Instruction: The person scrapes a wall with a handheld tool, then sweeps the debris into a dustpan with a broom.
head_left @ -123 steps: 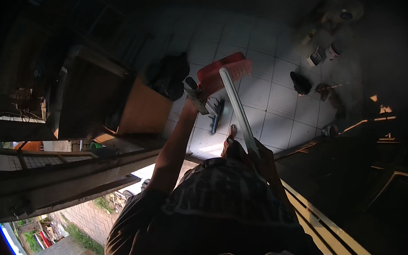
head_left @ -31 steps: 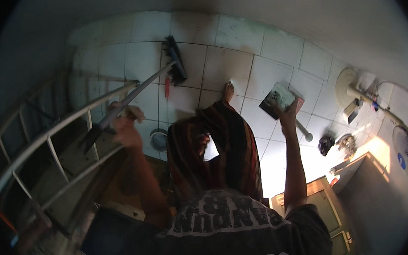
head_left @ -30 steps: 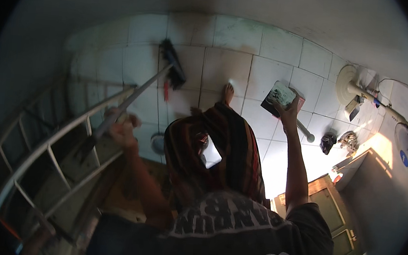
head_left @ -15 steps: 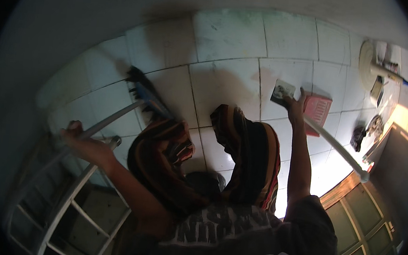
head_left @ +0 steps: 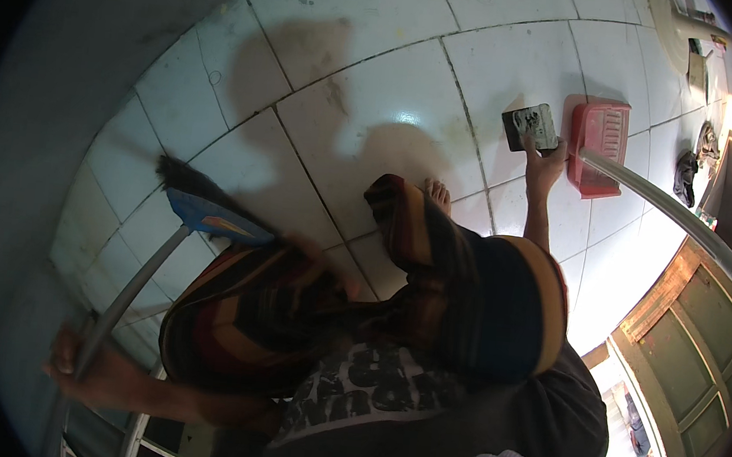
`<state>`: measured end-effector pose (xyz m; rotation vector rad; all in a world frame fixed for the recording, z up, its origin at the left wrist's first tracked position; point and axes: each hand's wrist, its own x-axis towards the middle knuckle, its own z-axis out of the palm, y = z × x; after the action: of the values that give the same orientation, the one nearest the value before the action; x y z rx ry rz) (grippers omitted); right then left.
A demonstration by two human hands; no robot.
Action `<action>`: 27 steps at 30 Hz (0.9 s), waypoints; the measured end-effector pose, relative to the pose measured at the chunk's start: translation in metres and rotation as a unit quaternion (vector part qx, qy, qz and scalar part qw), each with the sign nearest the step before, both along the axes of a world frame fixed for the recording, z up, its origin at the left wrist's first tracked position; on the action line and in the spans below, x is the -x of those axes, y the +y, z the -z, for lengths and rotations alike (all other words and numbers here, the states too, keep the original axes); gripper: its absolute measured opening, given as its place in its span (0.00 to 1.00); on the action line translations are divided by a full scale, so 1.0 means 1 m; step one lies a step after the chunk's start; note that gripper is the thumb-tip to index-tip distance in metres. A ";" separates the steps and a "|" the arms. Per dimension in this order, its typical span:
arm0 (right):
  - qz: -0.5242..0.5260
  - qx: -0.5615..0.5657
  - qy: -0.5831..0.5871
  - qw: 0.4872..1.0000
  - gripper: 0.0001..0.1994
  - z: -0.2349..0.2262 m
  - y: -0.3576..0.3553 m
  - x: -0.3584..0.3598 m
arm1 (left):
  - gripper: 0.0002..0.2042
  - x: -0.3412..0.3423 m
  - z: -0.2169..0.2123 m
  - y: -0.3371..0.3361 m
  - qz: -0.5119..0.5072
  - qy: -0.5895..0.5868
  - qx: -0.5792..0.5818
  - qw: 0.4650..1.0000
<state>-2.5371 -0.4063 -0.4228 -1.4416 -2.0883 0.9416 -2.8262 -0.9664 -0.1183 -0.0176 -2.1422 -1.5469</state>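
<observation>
Head view, looking straight down at a person standing on a floor (head_left: 379,82) of pale square tiles. The person is wearing a dark printed shirt and a striped wrap in orange, brown and dark blue; one bare foot (head_left: 438,195) is showing on the tiles just past the cloth.

The left hand (head_left: 67,363) is gripping the grey handle of a broom (head_left: 198,209) low at the left, its fingers wrapped tightly around the pole. The pole is slanting up and to the right to a blue broom head, whose dark bristles are resting on the floor near the left wall.

The right hand (head_left: 544,164) is reaching forward with the arm stretched out, its fingers pinching the near edge of a small dark rectangular object (head_left: 531,126) that is lying just above the tiles. Whether it is touching the floor cannot be told. Just beside it, to the right, a red dustpan (head_left: 598,144) is lying flat on the floor, its long grey handle running off toward the lower right.

A green panelled door (head_left: 703,354) is standing at the right edge.
</observation>
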 end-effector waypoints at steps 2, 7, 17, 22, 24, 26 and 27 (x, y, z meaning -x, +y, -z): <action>-0.062 -0.007 -0.010 0.998 0.16 -0.013 0.004 0.000 | 0.13 -0.013 -0.005 0.009 0.032 0.004 -0.089 0.996; -0.194 0.101 -0.167 0.961 0.18 -0.030 0.015 0.017 | 0.11 -0.042 -0.007 0.036 -0.107 0.083 0.018 0.991; -0.410 -0.098 -0.155 0.893 0.33 -0.026 -0.033 0.024 | 0.15 -0.050 -0.020 0.059 0.022 0.030 -0.139 0.990; -0.499 0.068 -0.136 0.853 0.38 -0.044 -0.031 -0.010 | 0.16 -0.052 -0.021 0.043 0.051 0.016 -0.129 0.990; -0.547 -0.040 -0.278 0.788 0.41 -0.044 -0.031 -0.017 | 0.16 -0.052 -0.021 0.045 0.062 0.008 -0.112 0.992; -0.478 0.043 -0.293 0.827 0.41 -0.039 -0.035 -0.020 | 0.16 -0.049 -0.022 0.049 0.081 0.005 -0.116 0.990; -0.423 0.111 -0.301 0.848 0.41 -0.036 -0.037 -0.020 | 0.16 -0.048 -0.022 0.051 0.088 0.001 -0.111 0.990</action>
<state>-2.5171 -0.4432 -0.3872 -0.9322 -3.3222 1.1497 -2.7777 -0.9156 -0.0964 -0.1367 -1.9998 -1.8786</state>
